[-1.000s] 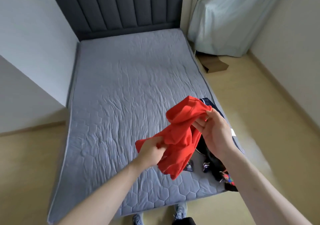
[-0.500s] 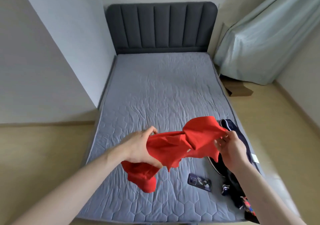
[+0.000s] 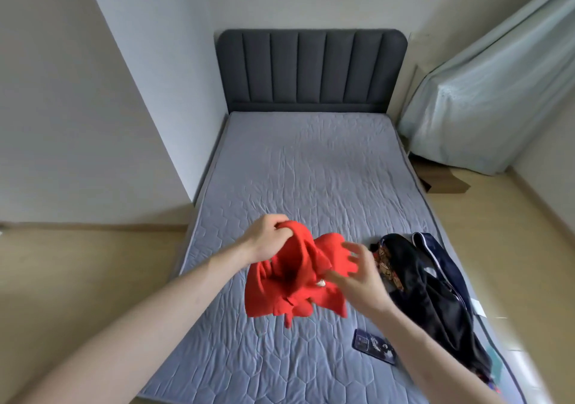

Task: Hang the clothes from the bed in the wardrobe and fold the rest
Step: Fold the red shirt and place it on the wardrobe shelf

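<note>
- Fingers (image 3: 273,229) of the left hand (image 3: 264,242) are curled round a bunched upper edge of the red garment (image 3: 295,282), holding it up off the bed (image 3: 280,170).
- Right of them, the right hand (image 3: 357,276) has its fingers spread and somewhat blurred, touching the cloth's right side; whether any of them pinch it I cannot tell.
- Below both hands the red cloth hangs in loose crumpled folds, clear of the mattress.
- It looks light, soft and limp, so it will sag wherever it is unsupported; I judge it not slippery and not fragile.
- A good hold would be a seam or hem at two well-apart points, such as shoulders or waistband, to shake it flat; which edge is which cannot be made out in the bunch.
- Just right of the right fingers a dark pile of clothes (image 3: 435,285) lies on the mattress edge.
- Below those fingers a phone (image 3: 375,346) lies flat on the cover.
</note>
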A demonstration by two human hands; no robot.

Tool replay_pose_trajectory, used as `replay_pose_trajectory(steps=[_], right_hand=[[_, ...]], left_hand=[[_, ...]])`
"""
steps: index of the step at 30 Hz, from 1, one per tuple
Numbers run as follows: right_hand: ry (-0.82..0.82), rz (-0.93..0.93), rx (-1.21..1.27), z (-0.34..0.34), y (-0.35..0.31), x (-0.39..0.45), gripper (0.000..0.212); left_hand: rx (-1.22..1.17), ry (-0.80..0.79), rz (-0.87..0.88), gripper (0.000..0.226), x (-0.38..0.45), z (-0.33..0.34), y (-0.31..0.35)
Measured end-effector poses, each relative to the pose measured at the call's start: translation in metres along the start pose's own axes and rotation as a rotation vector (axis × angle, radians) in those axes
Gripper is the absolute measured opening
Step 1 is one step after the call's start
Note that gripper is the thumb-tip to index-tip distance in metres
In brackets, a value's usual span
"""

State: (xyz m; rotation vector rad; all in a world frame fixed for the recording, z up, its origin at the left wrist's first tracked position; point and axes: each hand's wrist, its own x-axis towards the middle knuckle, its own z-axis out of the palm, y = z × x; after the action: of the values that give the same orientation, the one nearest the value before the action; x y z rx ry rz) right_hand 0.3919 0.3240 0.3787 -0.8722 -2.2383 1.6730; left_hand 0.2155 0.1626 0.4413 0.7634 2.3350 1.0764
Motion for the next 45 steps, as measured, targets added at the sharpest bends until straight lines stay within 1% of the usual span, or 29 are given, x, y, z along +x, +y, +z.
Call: replay_pose_trajectory(steps=[1, 2, 3, 4, 5, 6, 7, 8, 9, 10, 11, 13, 14, 15, 18, 19, 21, 23, 25, 29, 33, 35, 37, 38, 40, 41, 45], right_hand=[[-0.097, -0.049, -0.064, 0.015, -0.008, -0.002, 0.077], [-0.168, -0.083, -0.147, 0.029, -0.017, -0.002, 0.082], [-0.201, -0.088, -0.238, 0.039, -0.024, 0.0, 0.076], [-0.204, -0.087, -0.304, 0.044, -0.027, 0.006, 0.062], [-0.187, -0.087, -0.336, 0.047, -0.033, 0.012, 0.041], [-0.141, -0.091, -0.337, 0.045, -0.037, 0.019, 0.02], [-0.095, -0.086, -0.32, 0.04, -0.038, 0.028, 0.006], [-0.058, -0.075, -0.318, 0.033, -0.038, 0.036, 0.009], [-0.04, -0.063, -0.336, 0.024, -0.038, 0.043, 0.019], [-0.038, -0.065, -0.364, 0.017, -0.038, 0.048, 0.028], [-0.047, -0.077, -0.39, 0.011, -0.036, 0.053, 0.034], [-0.076, -0.115, -0.441, 0.004, -0.033, 0.06, 0.037], [-0.075, -0.123, -0.46, 0.001, -0.03, 0.062, 0.037], [-0.072, -0.125, -0.477, -0.002, -0.027, 0.065, 0.036], [-0.117, -0.085, -0.588, -0.005, -0.016, 0.07, 0.024], [-0.135, -0.069, -0.627, -0.005, -0.012, 0.071, 0.02], [-0.152, -0.043, -0.684, -0.003, -0.004, 0.074, 0.018], [-0.145, -0.023, -0.729, -0.002, 0.002, 0.08, 0.013], [-0.142, 0.003, -0.781, -0.003, 0.008, 0.086, 0.013], [-0.137, 0.056, -0.876, -0.003, 0.013, 0.106, 0.015], [-0.091, 0.079, -0.926, -0.006, -0.001, 0.15, 0.019], [-0.041, 0.068, -0.947, -0.006, -0.015, 0.176, 0.021], [0.012, 0.033, -0.951, -0.004, -0.031, 0.201, 0.025], [0.04, 0.01, -0.935, -0.003, -0.04, 0.213, 0.028], [0.099, -0.021, -0.849, -0.003, -0.059, 0.235, 0.03], [0.127, -0.031, -0.785, -0.002, -0.069, 0.244, 0.028], [0.229, -0.126, -0.553, -0.008, -0.107, 0.265, 0.017]], left_hand=[[0.005, -0.022, 0.02, 0.022, 0.003, 0.001, 0.011], [0.015, -0.038, 0.033, 0.024, 0.006, 0.001, 0.019], [0.026, -0.047, 0.043, 0.024, 0.01, 0.0, 0.025], [0.037, -0.05, 0.047, 0.023, 0.013, -0.001, 0.028], [0.051, -0.042, 0.054, 0.024, 0.014, -0.005, 0.027], [0.081, -0.032, 0.062, 0.026, 0.014, -0.01, 0.023], [0.143, -0.021, 0.071, 0.03, 0.014, -0.018, 0.014], [0.251, -0.012, 0.069, 0.036, 0.011, -0.028, 0.003], [0.396, -0.012, 0.061, 0.044, 0.008, -0.038, -0.011], [0.553, -0.031, 0.054, 0.046, 0.004, -0.048, -0.03], [0.679, -0.057, 0.051, 0.042, 0.0, -0.055, -0.048], [0.789, -0.084, 0.019, 0.026, -0.006, -0.062, -0.085], [0.787, -0.074, -0.013, 0.023, -0.008, -0.065, -0.1], [0.739, -0.057, -0.062, 0.025, -0.011, -0.067, -0.115], [0.437, -0.011, -0.224, 0.036, -0.018, -0.068, -0.149], [0.379, 0.009, -0.254, 0.04, -0.019, -0.065, -0.157], [0.332, 0.041, -0.292, 0.047, -0.018, -0.056, -0.169], [0.349, 0.067, -0.32, 0.049, -0.014, -0.049, -0.176], [0.356, 0.087, -0.34, 0.05, -0.009, -0.043, -0.18], [0.404, 0.078, -0.375, 0.056, 0.011, -0.035, -0.178], [0.415, 0.048, -0.489, 0.055, 0.051, -0.046, -0.152], [0.316, 0.039, -0.566, 0.06, 0.074, -0.056, -0.134], [0.148, 0.035, -0.627, 0.063, 0.097, -0.065, -0.116], [0.076, 0.044, -0.641, 0.061, 0.108, -0.071, -0.108], [-0.029, 0.116, -0.625, 0.058, 0.127, -0.085, -0.095], [-0.048, 0.172, -0.594, 0.059, 0.135, -0.093, -0.09], [0.093, 0.377, -0.412, 0.073, 0.145, -0.131, -0.071]])
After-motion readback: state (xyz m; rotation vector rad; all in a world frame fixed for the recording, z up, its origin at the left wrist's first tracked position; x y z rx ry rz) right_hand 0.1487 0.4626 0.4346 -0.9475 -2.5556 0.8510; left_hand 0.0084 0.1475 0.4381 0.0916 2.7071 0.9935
